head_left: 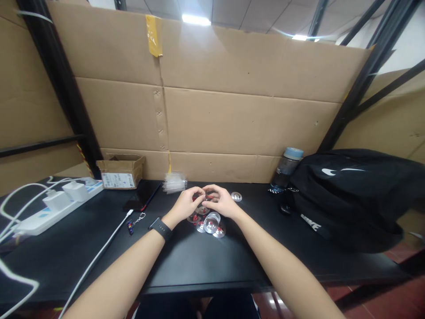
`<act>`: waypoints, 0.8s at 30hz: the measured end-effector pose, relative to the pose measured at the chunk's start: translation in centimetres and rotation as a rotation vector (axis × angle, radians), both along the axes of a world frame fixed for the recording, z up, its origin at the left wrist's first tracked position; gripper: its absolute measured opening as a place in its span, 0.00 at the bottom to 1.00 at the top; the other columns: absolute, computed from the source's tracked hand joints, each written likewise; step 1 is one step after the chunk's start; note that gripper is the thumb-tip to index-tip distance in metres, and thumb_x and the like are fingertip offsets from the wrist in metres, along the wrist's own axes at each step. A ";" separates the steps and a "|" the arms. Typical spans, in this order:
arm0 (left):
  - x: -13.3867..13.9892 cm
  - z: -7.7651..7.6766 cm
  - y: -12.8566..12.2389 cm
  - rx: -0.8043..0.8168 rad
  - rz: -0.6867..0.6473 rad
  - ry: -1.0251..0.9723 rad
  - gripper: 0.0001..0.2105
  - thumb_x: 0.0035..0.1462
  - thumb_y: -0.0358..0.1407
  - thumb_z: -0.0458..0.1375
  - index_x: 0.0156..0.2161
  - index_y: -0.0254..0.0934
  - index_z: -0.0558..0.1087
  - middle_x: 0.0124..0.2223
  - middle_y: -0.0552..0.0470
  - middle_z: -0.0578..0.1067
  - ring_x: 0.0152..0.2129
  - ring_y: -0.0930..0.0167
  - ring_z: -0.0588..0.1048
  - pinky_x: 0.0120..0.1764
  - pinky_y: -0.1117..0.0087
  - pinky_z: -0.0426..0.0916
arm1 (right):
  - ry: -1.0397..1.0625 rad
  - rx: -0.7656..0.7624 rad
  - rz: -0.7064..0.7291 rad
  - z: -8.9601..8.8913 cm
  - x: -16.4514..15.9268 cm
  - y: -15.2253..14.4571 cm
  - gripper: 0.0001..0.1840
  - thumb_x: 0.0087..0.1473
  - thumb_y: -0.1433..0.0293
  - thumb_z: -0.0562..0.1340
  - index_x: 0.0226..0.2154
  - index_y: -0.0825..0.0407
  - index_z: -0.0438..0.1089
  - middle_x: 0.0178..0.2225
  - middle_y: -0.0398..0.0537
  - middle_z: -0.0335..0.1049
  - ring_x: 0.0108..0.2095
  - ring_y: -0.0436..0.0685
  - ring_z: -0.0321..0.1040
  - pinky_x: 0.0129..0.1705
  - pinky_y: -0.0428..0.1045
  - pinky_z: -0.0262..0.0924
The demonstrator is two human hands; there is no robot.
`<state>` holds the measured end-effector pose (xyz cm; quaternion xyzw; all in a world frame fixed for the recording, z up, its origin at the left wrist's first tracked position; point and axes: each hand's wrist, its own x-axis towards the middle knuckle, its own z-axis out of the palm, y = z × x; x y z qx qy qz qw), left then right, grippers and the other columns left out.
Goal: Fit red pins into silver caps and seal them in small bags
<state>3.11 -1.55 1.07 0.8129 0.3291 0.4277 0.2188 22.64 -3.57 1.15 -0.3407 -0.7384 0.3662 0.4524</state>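
Observation:
My left hand (187, 204) and my right hand (222, 201) meet above the table, fingertips pinched close together. Between them shows a small piece with red parts (210, 197), mostly hidden by the fingers. Right below the hands lies a loose pile of shiny round discs (211, 223) with red bits at their centres, several of them overlapping. A single disc (236, 196) rests apart, just right of my right hand. Behind my left hand is a stack of clear plastic bags (174, 182). A dark watch (160, 227) is on my left wrist.
Left on the black table (206, 270) are a power strip (36, 223) with white cables, a phone (142, 196), a keyring (131, 226) and a small cardboard box (122, 173). A water bottle (285, 170) and black backpack (348, 199) stand right. Cardboard (232, 119) walls the back.

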 end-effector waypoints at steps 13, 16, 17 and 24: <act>-4.6 -1.5 4.1 0.011 0.190 0.236 0.10 0.59 0.41 0.58 0.35 0.38 0.79 0.38 0.48 0.82 0.36 0.64 0.79 0.43 0.66 0.70 | -0.736 0.027 -0.638 0.9 11.3 2.8 0.23 0.43 0.65 0.75 0.44 0.51 0.77 0.43 0.54 0.79 0.44 0.63 0.75 0.47 0.53 0.66; -4.9 -1.6 4.2 0.000 0.183 0.248 0.10 0.58 0.40 0.57 0.34 0.38 0.79 0.37 0.49 0.82 0.35 0.65 0.79 0.42 0.67 0.70 | -0.768 -0.016 -0.608 0.4 12.9 3.0 0.23 0.40 0.65 0.76 0.42 0.51 0.78 0.41 0.53 0.80 0.43 0.63 0.76 0.46 0.52 0.66; -4.9 -1.6 4.2 -0.005 0.180 0.254 0.10 0.58 0.40 0.57 0.34 0.38 0.79 0.37 0.49 0.82 0.34 0.65 0.79 0.42 0.67 0.70 | -0.775 -0.024 -0.592 0.2 13.1 3.1 0.23 0.40 0.65 0.76 0.42 0.51 0.78 0.41 0.52 0.81 0.43 0.62 0.76 0.46 0.51 0.66; -4.7 -1.6 4.1 -0.035 0.158 0.281 0.07 0.54 0.36 0.59 0.33 0.38 0.80 0.36 0.50 0.82 0.34 0.65 0.79 0.41 0.67 0.69 | -0.809 -0.041 -0.537 -0.7 12.8 3.6 0.21 0.48 0.66 0.72 0.47 0.52 0.78 0.43 0.52 0.80 0.44 0.61 0.76 0.48 0.50 0.65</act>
